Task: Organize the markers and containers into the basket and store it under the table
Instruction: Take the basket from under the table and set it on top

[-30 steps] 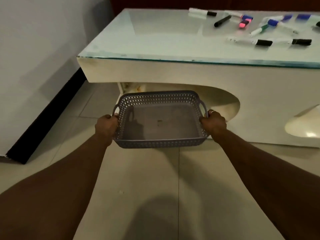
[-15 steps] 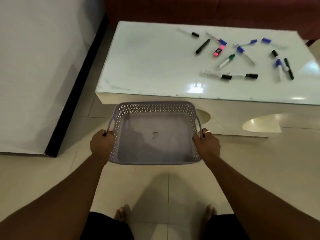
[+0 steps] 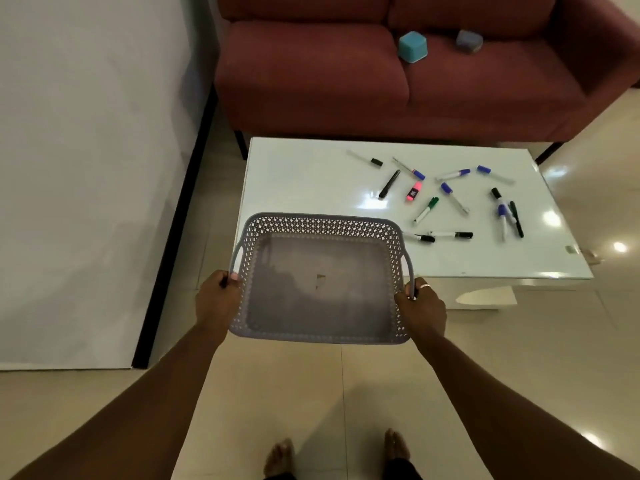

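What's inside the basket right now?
No markers or containers: the grey basket, held by left hand and right hand, shows only a small mark on its bare floor. Nothing hidden.

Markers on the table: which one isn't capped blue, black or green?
The short pink highlighter, near the middle of the scatter on the white table. It is stubby and bright pink; the rest are slim pens with blue, black or green caps.

Both hands hold a grey perforated basket (image 3: pixel 320 277) by its side handles, the left hand (image 3: pixel 216 299) and the right hand (image 3: pixel 420 306) each closed around one. The basket is empty and overlaps the near left corner of the white table (image 3: pixel 311 181), perhaps above it. Markers (image 3: pixel 429 209) lie scattered across the tabletop. Two small containers (image 3: pixel 412 46) sit on the red sofa (image 3: pixel 311 74) behind.
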